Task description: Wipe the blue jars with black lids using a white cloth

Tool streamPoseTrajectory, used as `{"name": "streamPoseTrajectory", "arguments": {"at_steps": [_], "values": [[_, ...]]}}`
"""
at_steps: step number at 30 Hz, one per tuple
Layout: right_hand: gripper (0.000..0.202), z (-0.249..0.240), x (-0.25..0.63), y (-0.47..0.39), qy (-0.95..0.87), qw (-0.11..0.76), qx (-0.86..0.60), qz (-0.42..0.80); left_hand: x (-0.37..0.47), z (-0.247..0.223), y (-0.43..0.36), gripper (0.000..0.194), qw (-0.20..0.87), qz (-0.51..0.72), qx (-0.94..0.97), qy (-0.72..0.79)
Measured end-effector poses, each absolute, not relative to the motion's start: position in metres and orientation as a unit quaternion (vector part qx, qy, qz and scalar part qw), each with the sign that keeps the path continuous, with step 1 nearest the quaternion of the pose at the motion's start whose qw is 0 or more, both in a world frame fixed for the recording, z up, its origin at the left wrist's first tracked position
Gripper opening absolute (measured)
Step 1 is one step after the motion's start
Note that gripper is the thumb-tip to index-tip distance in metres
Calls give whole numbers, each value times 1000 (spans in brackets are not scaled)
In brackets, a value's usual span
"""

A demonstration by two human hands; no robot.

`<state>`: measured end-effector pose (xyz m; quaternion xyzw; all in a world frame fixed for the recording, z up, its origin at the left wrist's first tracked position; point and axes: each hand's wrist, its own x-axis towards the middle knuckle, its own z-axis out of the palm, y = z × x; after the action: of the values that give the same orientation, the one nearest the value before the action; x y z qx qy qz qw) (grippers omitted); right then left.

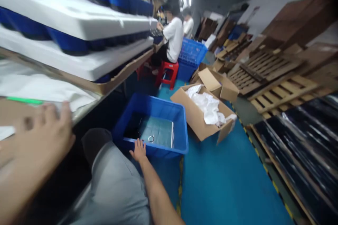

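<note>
My right hand (138, 150) reaches down to the near rim of a blue plastic bin (179, 132) on the floor, fingers spread, holding nothing. Inside the bin lie a grey sheet and a small metal ring (151, 139). My left hand (49, 132) is blurred and rests at the edge of the workbench (87, 107) on the left, fingers curled over white wrapping; I cannot tell whether it grips anything. A green pen (25, 100) lies just beyond it. My knee in grey trousers (116, 182) is between the hands.
White foam trays over blue bins (79, 17) are stacked on the bench. An open cardboard box (203, 126) with white wrapping stands right of the bin. Wooden pallets (277, 84) and dark wrapped panels (303, 147) fill the right. Two people sit on stools at the far bench beside another blue crate (191, 54).
</note>
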<state>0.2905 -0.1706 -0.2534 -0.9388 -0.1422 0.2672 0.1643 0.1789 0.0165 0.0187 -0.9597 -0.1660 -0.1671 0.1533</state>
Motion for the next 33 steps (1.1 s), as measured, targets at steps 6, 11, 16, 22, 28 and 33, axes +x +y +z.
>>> {"name": "streamPoseTrajectory", "arguments": {"at_steps": [6,11,16,22,28,33], "values": [[53,-276,280,-287,-9,74,-973,217,181,22,10,56,224,-149,-946,-183],[55,-290,292,-365,-11,46,-973,226,181,19,10,56,264,-139,-928,-224],[54,-318,310,-364,-13,29,-969,246,190,12,8,52,286,-126,-916,-252],[52,-351,307,-368,-56,14,-972,228,195,6,9,51,300,-127,-908,-265],[52,-362,312,-374,-82,15,-972,221,195,2,8,47,310,-152,-899,-271],[47,-365,329,-352,-76,28,-975,208,199,-6,8,48,315,-185,-889,-277]]}}
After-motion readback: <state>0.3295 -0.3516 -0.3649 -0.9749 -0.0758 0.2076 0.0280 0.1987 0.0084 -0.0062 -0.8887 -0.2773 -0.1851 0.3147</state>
